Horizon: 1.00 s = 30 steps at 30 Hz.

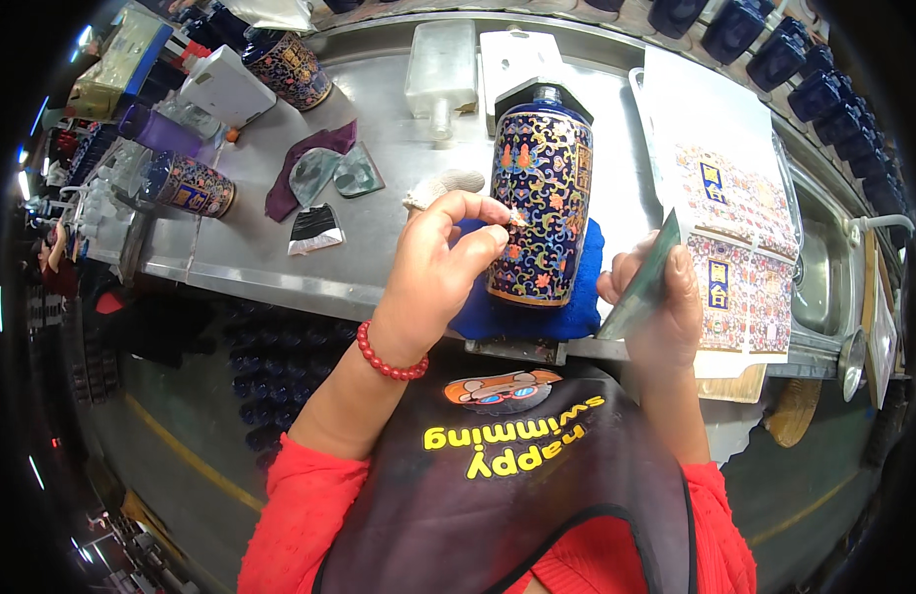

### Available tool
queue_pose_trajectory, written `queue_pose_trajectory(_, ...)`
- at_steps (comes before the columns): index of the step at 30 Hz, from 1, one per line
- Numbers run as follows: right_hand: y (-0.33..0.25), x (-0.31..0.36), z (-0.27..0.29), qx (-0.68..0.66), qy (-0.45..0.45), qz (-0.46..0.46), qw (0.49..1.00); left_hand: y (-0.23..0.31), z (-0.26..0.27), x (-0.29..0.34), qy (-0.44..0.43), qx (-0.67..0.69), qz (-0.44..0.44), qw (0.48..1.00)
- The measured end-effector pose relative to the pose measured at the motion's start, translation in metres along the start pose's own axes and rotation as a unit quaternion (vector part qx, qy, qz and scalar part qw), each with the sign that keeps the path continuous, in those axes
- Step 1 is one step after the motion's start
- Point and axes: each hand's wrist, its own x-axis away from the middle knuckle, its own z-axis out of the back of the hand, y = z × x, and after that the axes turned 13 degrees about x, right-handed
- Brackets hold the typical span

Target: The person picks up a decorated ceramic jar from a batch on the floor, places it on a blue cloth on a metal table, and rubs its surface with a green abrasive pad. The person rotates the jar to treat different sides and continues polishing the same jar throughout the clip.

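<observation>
A dark blue bottle (539, 213) covered in a colourful floral pattern lies tilted on a blue cloth (587, 287), its neck pointing away from me. My left hand (440, 252) is at the bottle's left side, thumb and forefinger pinched on a small pale-orange decal scrap (517, 217) against its surface. To the right, my right hand (671, 302) grips a flat, dark green translucent scraper (648, 282), held apart from the bottle. Beyond my left hand a whitish knitted bundle (444, 186) partly shows. Behind the bottle's neck sits a dark angular rest (577, 104).
Printed decal sheets (720, 198) lie at the right, before a metal sink (822, 282). A clear bottle (441, 74) lies at the back. Leftward are loose green pieces (357, 170), a purple cloth (298, 170), and patterned bottles (193, 186). Several blue bottles (780, 54) line the far right.
</observation>
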Motion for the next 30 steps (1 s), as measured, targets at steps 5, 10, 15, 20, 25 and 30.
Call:
queue_pose_trajectory(5,-0.005,-0.002,-0.004,0.029,0.012,-0.004,1.000,-0.011,-0.002,-0.010,0.026,-0.085,-0.060,0.994)
queue_pose_trajectory(10,-0.005,-0.001,-0.009,0.082,0.042,-0.002,0.996,-0.023,-0.003,-0.017,0.072,-0.187,-0.126,0.972)
queue_pose_trajectory(15,-0.005,0.000,-0.010,0.093,0.053,-0.012,0.994,-0.024,-0.002,-0.017,0.060,-0.147,-0.130,0.979)
queue_pose_trajectory(20,-0.005,0.000,-0.013,0.099,0.050,-0.012,0.994,-0.025,-0.002,-0.015,0.045,-0.213,-0.185,0.958)
queue_pose_trajectory(25,-0.004,0.000,-0.014,0.103,0.052,-0.010,0.993,-0.027,-0.002,-0.016,0.055,-0.343,-0.281,0.895)
queue_pose_trajectory(30,-0.002,0.000,-0.011,0.101,0.050,-0.011,0.994,-0.026,0.000,-0.019,0.041,-0.390,-0.330,0.859)
